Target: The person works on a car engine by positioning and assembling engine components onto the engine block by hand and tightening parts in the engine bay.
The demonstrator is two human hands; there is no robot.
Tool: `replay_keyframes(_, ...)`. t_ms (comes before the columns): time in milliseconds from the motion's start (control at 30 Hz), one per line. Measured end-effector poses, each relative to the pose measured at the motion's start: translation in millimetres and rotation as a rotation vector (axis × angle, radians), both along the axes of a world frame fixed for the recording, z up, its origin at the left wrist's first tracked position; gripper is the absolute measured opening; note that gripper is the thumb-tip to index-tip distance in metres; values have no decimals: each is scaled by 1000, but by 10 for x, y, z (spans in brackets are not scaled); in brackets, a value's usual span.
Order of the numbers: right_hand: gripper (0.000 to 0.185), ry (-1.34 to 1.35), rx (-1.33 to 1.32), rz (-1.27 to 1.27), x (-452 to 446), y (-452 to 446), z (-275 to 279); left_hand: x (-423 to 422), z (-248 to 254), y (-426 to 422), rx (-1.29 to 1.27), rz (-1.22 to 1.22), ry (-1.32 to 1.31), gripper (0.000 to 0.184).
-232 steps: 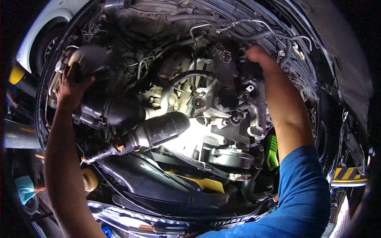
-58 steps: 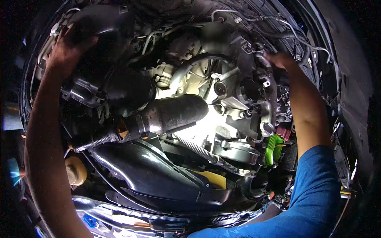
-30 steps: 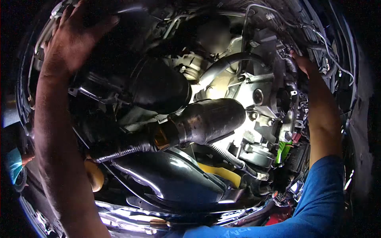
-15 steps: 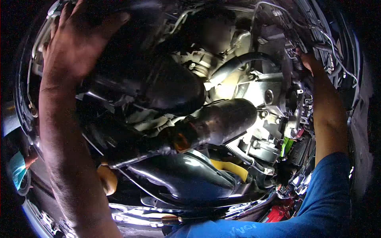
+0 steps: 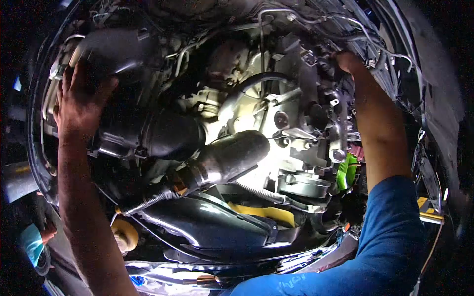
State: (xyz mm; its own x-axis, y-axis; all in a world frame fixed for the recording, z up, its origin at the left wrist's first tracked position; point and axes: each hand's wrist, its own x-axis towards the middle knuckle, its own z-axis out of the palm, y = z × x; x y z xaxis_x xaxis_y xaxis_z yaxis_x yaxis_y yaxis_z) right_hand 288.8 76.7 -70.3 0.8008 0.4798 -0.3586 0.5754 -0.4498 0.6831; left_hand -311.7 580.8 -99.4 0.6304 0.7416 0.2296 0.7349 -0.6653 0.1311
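In an engine bay, my left hand (image 5: pixel 81 103) lies at the left side with its fingers stretched and apart. It is beside a black plastic housing (image 5: pixel 116 49) and holds nothing I can see. My right hand (image 5: pixel 349 63) reaches in among pipes and brackets at the far right. Its fingers are hidden there, so what they touch cannot be made out. Between my arms, a black rounded cylindrical part (image 5: pixel 232 150) slants across brightly lit engine metal (image 5: pixel 281 121).
A curved black hose (image 5: pixel 261 77) crosses the engine. Nearer me are a glossy black duct (image 5: pixel 207 224), a yellow strip (image 5: pixel 264 213), a ribbed hose (image 5: pixel 259 192) and a yellow cap (image 5: pixel 125 236). A bright green piece (image 5: pixel 347 171) is by my right forearm. Wiring (image 5: pixel 390 54) lines the right edge.
The view has shifted, so the engine parts appear further left. My left hand sits lower in the picture. My right hand stays deep in the right side, its fingers now more hidden.
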Motion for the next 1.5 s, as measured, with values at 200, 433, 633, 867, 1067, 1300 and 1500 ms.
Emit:
replay_keyframes(200, 30, -81, -270, 254, -596, 94, 396, -32, 58, -4, -36, -27, 7, 95)
replay_keyframes(433, 29, -87, -411, 280, -371, -146, 211, -41, -57, 104, 43, -79, 1, 91)
replay_keyframes(633, 30, -155, 157, -79, -1109, 15, 422, -60, -20, 70, 1, -144, -94, 89)
replay_keyframes(867, 20, -187, 310, -21, -1174, -57, 368, -53, -147, 243, -33, -116, -2, 91)
replay_keyframes(1067, 24, -148, 187, -47, -1350, 91, 516, -99, -152, 261, -11, -143, -66, 91)
replay_keyframes(1300, 26, -140, 167, -57, -1243, -9, 416, -80, -99, 201, -95, -124, -60, 87)
replay_keyframes(1500, 34, -15, 104, -93, -930, 104, 443, -114, -161, 246, -9, -192, -114, 84)
